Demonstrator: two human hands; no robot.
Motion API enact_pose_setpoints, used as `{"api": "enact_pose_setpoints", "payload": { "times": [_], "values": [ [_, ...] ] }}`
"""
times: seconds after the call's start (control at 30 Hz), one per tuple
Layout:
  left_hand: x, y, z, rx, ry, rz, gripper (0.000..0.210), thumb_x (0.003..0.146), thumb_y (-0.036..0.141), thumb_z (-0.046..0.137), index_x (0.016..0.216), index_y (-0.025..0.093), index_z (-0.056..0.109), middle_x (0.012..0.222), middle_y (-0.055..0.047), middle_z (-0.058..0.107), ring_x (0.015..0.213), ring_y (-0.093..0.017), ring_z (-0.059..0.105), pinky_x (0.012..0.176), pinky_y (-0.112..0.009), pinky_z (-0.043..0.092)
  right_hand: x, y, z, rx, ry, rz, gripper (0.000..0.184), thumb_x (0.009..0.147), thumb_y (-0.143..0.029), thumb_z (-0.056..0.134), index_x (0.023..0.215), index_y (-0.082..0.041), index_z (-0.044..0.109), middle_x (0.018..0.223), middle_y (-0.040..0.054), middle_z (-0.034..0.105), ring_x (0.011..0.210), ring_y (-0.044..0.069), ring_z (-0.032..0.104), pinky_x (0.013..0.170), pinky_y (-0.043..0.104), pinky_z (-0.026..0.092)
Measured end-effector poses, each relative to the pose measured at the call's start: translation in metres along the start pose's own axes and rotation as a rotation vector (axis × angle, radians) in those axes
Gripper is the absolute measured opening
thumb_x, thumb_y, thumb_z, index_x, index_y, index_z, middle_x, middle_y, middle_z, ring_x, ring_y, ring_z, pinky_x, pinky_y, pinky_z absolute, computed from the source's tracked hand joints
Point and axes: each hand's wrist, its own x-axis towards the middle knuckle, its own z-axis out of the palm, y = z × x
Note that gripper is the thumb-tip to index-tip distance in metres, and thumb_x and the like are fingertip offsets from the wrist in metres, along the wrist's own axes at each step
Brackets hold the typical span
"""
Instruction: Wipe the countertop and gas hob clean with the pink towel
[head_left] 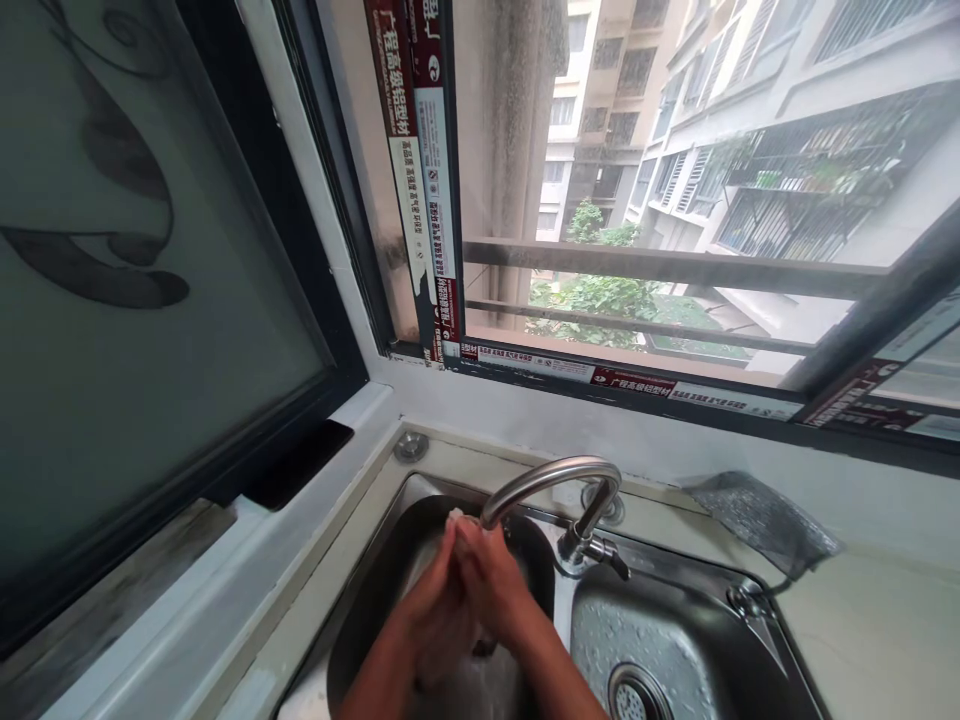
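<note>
My left hand (437, 578) and my right hand (493, 572) are pressed together over the left sink basin (397, 530), right under the spout of the curved metal faucet (559, 470). Fingers of both hands are closed against each other. A small pale spot shows at the fingertips. What lies between the palms, if anything, is hidden. Below the hands, part of the basin floor and a dark spot near its drain are visible between the forearms.
The right basin (637, 620) is wet, with a drain strainer (632, 692) in it. A crumpled grey plastic packet (761, 515) lies behind it on the counter (885, 620). A window frame (555, 365) borders the back. A frosted glass panel (150, 350) stands at left.
</note>
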Motion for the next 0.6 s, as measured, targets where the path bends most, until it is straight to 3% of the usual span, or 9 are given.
{"api": "enact_pose_setpoints", "payload": {
  "times": [0.07, 0.13, 0.23, 0.3, 0.37, 0.43, 0.47, 0.6],
  "values": [
    [-0.001, -0.005, 0.0, -0.11, 0.004, -0.021, 0.075, 0.077, 0.085, 0.064, 0.105, 0.016, 0.076, 0.094, -0.016, 0.079, 0.111, -0.036, 0.072, 0.098, -0.045, 0.055, -0.001, -0.011, 0.009, -0.235, -0.138, -0.005, 0.041, 0.092, -0.023, 0.05, 0.128, -0.028, 0.067, 0.122, 0.0117, 0.061, 0.109, 0.027, 0.061, 0.094, 0.04, 0.049],
    [0.001, -0.006, -0.001, -0.198, 0.055, -0.022, 0.076, 0.079, 0.084, 0.061, 0.102, 0.013, 0.076, 0.092, -0.017, 0.079, 0.105, -0.037, 0.074, 0.094, -0.047, 0.058, -0.006, -0.017, 0.013, -0.408, -0.195, -0.022, 0.036, 0.091, -0.021, 0.05, 0.121, -0.027, 0.07, 0.116, 0.0129, 0.064, 0.1, 0.028, 0.062, 0.085, 0.039, 0.048],
    [0.009, -0.004, -0.003, -0.333, 0.171, -0.045, 0.05, 0.092, 0.06, 0.061, 0.097, 0.011, 0.074, 0.088, -0.015, 0.078, 0.094, -0.032, 0.076, 0.089, -0.042, 0.06, -0.018, -0.016, 0.008, -0.425, -0.206, -0.052, 0.022, 0.092, -0.026, 0.053, 0.1, -0.025, 0.073, 0.105, 0.0101, 0.066, 0.088, 0.024, 0.061, 0.075, 0.035, 0.044],
    [0.015, -0.003, -0.001, -0.401, 0.261, -0.04, 0.027, 0.095, 0.037, 0.061, 0.094, 0.012, 0.072, 0.086, -0.011, 0.078, 0.087, -0.025, 0.077, 0.087, -0.037, 0.061, -0.023, -0.007, -0.003, -0.363, -0.136, 0.007, 0.019, 0.092, -0.028, 0.051, 0.087, -0.024, 0.069, 0.095, 0.0074, 0.066, 0.082, 0.021, 0.059, 0.073, 0.033, 0.042],
    [0.018, -0.003, 0.004, -0.402, 0.295, -0.008, 0.015, 0.093, 0.026, 0.062, 0.093, 0.014, 0.071, 0.086, -0.009, 0.078, 0.083, -0.021, 0.076, 0.086, -0.034, 0.061, -0.024, 0.006, -0.014, -0.315, 0.049, 0.105, 0.022, 0.094, -0.037, 0.051, 0.082, -0.024, 0.064, 0.092, 0.0069, 0.064, 0.084, 0.022, 0.058, 0.075, 0.034, 0.043],
    [0.018, -0.003, 0.012, -0.317, 0.264, 0.026, 0.014, 0.091, 0.028, 0.068, 0.096, 0.015, 0.071, 0.087, -0.008, 0.078, 0.087, -0.022, 0.076, 0.087, -0.034, 0.061, -0.021, 0.02, -0.022, -0.216, 0.191, 0.212, 0.029, 0.092, -0.052, 0.055, 0.085, -0.024, 0.061, 0.091, 0.0074, 0.064, 0.086, 0.024, 0.057, 0.079, 0.037, 0.044],
    [0.017, -0.003, 0.017, -0.246, 0.232, 0.048, 0.019, 0.09, 0.033, 0.071, 0.098, 0.016, 0.071, 0.089, -0.008, 0.078, 0.091, -0.024, 0.076, 0.089, -0.035, 0.06, -0.018, 0.027, -0.023, -0.146, 0.193, 0.251, 0.034, 0.09, -0.058, 0.057, 0.087, -0.024, 0.06, 0.09, 0.0072, 0.064, 0.086, 0.025, 0.057, 0.081, 0.038, 0.045],
    [0.007, 0.0, 0.031, 0.14, 0.16, 0.109, 0.051, 0.08, 0.06, 0.079, 0.108, 0.017, 0.073, 0.091, -0.01, 0.078, 0.106, -0.031, 0.073, 0.092, -0.038, 0.057, -0.008, 0.047, -0.02, 0.13, -0.003, 0.236, 0.043, 0.089, -0.062, 0.058, 0.107, -0.023, 0.063, 0.1, 0.0064, 0.069, 0.093, 0.024, 0.064, 0.087, 0.038, 0.051]
  ]
}}
